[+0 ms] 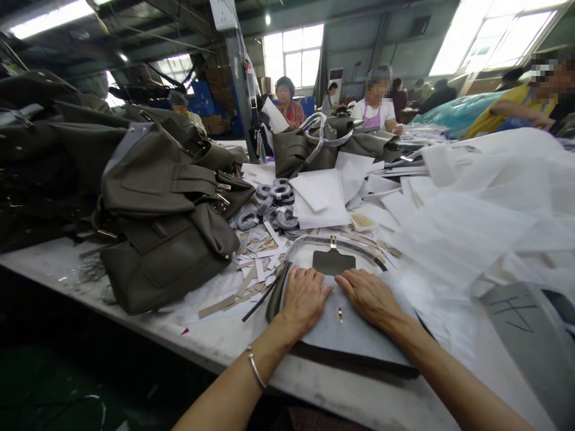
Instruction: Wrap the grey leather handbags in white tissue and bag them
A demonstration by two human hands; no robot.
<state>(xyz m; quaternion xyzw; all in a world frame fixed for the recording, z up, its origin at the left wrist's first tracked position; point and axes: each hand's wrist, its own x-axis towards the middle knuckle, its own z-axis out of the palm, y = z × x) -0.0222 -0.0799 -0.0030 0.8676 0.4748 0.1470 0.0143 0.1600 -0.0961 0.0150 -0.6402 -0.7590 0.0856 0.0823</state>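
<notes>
In front of me a dark olive handbag [363,354] lies on the table, covered by a pale grey sheet [332,326]. A small metal clasp [340,314] pokes through the sheet. My left hand [305,299] rests on the sheet's upper left, fingers pointing to the far edge. My right hand [371,296] lies on the upper right in the same way, thumb toward the left hand. Both look open, with nothing visible in them. Beyond the fingertips are the bag's dark flap tab [333,262] with a metal fitting and a plastic-wrapped handle [309,241].
Dark olive bags [166,257] are piled at the left. Scraps [258,263], wrapped rings [278,206], white sheets [318,194] and a small dish [363,222] lie beyond. Crumpled white wrapping [471,221] and a grey machine [525,335] occupy the right. Several people [371,111] work farther back.
</notes>
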